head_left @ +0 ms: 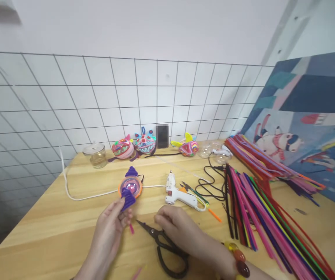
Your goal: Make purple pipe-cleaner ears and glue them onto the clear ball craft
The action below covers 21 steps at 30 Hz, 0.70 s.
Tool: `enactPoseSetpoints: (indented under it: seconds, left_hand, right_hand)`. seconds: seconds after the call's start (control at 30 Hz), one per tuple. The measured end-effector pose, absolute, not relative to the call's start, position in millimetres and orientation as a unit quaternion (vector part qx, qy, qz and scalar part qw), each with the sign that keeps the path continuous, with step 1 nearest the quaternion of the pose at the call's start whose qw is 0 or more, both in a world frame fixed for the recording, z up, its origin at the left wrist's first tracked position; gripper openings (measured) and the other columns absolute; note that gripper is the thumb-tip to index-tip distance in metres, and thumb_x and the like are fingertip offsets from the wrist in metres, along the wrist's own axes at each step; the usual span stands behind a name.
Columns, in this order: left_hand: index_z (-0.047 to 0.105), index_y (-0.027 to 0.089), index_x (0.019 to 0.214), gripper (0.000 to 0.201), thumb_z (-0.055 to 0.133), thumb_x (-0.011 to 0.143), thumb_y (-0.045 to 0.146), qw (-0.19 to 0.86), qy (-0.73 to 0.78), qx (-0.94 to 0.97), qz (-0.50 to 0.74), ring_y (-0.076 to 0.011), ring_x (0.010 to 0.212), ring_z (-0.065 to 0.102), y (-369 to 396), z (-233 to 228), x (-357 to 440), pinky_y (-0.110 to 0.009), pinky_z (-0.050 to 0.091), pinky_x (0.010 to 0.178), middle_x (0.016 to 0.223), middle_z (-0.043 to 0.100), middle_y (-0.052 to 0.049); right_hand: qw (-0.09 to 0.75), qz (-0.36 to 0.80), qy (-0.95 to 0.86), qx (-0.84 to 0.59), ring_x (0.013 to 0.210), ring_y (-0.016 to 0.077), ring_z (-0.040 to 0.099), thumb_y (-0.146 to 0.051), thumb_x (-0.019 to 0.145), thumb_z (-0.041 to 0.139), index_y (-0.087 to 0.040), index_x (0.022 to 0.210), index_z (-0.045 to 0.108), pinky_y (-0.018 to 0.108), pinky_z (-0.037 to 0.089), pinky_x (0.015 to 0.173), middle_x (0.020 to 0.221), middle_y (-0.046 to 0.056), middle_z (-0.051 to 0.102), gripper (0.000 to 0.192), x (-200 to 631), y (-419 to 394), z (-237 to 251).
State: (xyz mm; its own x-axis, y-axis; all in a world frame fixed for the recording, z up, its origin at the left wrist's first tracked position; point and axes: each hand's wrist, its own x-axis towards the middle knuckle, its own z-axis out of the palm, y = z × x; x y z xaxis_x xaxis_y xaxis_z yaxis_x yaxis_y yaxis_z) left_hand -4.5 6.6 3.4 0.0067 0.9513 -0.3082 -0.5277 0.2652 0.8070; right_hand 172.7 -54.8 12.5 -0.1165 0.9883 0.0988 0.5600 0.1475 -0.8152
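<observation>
My left hand [111, 223] is closed, its thumb pinching a ribbed purple fin [128, 198] that looks made of pipe cleaner. Right behind that fin is a clear round ball [130, 186] with an orange rim, and another purple fin [131, 172] points out of its far side. I cannot tell whether the held fin is joined to the ball. My right hand [176, 225] hovers over black-handled scissors [158, 233] lying on the table, with fingers curled in; whatever they may hold is hidden. A pink strip [131, 229] shows just below my left fingers.
A white glue gun [173, 192] lies mid-table near pliers [189, 188]. Bundles of coloured pipe cleaners [260, 210] cover the right side. Along the back stand a glass jar [97, 157], decorated balls [145, 144], clear balls [205, 151] and black cable [211, 184].
</observation>
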Motion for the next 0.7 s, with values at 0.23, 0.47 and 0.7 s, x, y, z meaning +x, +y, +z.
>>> enactPoseSetpoints:
  seconds: [0.23,0.47,0.7]
  left_hand:
    - [0.063,0.013,0.072,0.007,0.066,0.067,0.010,0.658,0.449,0.229,0.560,-0.0104,0.043,0.059,10,8,-8,-0.015,0.049,0.041,0.050,0.066,-0.002]
    - [0.062,0.013,0.074,0.011,0.055,0.076,0.005,0.661,0.446,0.231,0.558,-0.0107,0.043,0.059,9,11,-9,-0.016,0.050,0.041,0.051,0.066,-0.003]
    - [0.061,0.013,0.076,0.008,0.060,0.074,0.006,0.674,0.443,0.245,0.538,-0.0111,0.044,0.060,8,7,-5,-0.016,0.050,0.042,0.052,0.066,-0.002]
  right_hand:
    - [0.285,0.243,-0.693,-0.616,0.065,0.0134,0.058,-0.021,0.083,0.051,-0.019,0.083,0.068,0.021,0.040,0.058,0.072,0.000,0.067,0.016,223,-60,54]
    - [0.237,0.155,-0.601,-0.748,0.077,0.0205,0.065,-0.027,0.087,0.051,-0.014,0.082,0.068,0.027,0.048,0.070,0.078,0.003,0.071,0.022,366,-72,63]
    - [0.127,0.119,-0.482,-0.859,0.096,0.0228,0.062,-0.029,0.091,0.057,-0.016,0.115,0.058,0.040,0.053,0.079,0.116,0.006,0.060,0.027,457,-90,27]
